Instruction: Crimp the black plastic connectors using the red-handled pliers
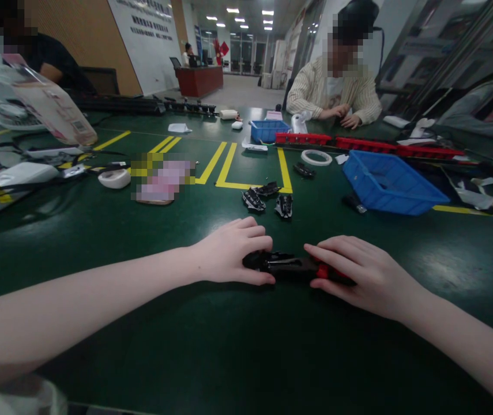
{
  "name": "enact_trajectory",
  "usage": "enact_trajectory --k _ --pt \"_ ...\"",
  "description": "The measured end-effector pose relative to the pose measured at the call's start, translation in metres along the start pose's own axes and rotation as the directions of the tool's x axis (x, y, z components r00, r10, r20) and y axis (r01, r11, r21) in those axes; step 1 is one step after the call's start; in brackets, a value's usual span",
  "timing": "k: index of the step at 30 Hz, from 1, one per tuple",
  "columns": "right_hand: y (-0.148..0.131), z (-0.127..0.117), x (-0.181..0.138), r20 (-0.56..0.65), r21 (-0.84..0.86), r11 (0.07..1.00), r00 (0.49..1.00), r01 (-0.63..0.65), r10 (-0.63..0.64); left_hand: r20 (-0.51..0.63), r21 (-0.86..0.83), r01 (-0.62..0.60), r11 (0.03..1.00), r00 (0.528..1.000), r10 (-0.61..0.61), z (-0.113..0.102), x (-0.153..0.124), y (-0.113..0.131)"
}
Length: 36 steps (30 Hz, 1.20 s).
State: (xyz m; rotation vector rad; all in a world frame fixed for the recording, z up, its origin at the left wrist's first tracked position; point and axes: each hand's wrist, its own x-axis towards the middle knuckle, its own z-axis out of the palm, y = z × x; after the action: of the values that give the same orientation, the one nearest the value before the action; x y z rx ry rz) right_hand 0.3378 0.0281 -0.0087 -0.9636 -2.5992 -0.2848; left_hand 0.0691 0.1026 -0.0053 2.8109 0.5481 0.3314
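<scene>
A long, dark object with a glossy black body and a red section (292, 266) lies crosswise over the table between my hands; its exact kind is unclear. My left hand (236, 253) has its fingers and thumb closed around the left end. At the right end, by the red section, my right hand (361, 274) grips it with the fingers on the far side and the thumb on the near side. Just beyond my hands lie several small black-and-silver parts (284, 206) in a loose group.
A blue bin (393, 183) stands to the right, and a smaller blue bin (268, 131) farther back. Red strips (358, 144) and a tape roll (316, 157) lie nearby. On the left are a phone (166, 183) and a white box with cables (10, 185). A person (335, 92) sits opposite.
</scene>
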Motion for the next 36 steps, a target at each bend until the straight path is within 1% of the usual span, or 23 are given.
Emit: enact_trajectory --k 2,7,13,17,19,23,28,36 --pt "-0.001 0.001 -0.001 0.000 -0.001 1.000 1.000 -0.011 0.011 0.002 -0.007 -0.001 1.000 1.000 0.001 0.000 0.000 0.000" --pt "-0.004 0.003 -0.002 0.030 0.020 0.996 0.996 -0.087 0.086 -0.008 -0.013 -0.006 1.000 1.000 0.006 0.001 0.000 0.000" --pt "-0.006 0.000 0.006 -0.002 -0.071 0.997 0.999 -0.042 0.042 -0.016 -0.004 -0.013 1.000 1.000 0.013 0.003 0.000 -0.002" --pt "-0.008 -0.002 0.012 0.033 -0.173 0.984 0.998 -0.040 0.046 -0.009 -0.011 -0.011 1.000 1.000 0.011 0.002 0.000 -0.001" --pt "-0.009 -0.003 0.013 0.049 -0.192 0.980 0.997 -0.041 0.052 -0.005 -0.009 -0.009 1.000 1.000 0.009 0.002 0.000 -0.001" --pt "-0.009 -0.003 0.014 0.055 -0.174 0.984 0.997 -0.048 0.058 -0.009 -0.003 -0.016 1.000 1.000 0.016 0.002 0.000 -0.002" --pt "-0.008 -0.003 0.013 0.021 -0.130 0.991 0.999 -0.042 0.045 -0.015 -0.001 -0.016 1.000 1.000 0.016 0.003 0.000 -0.003" --pt "-0.006 -0.001 0.011 -0.004 -0.123 0.991 0.999 -0.049 0.049 -0.011 0.007 -0.009 1.000 1.000 0.009 0.003 0.000 -0.003"
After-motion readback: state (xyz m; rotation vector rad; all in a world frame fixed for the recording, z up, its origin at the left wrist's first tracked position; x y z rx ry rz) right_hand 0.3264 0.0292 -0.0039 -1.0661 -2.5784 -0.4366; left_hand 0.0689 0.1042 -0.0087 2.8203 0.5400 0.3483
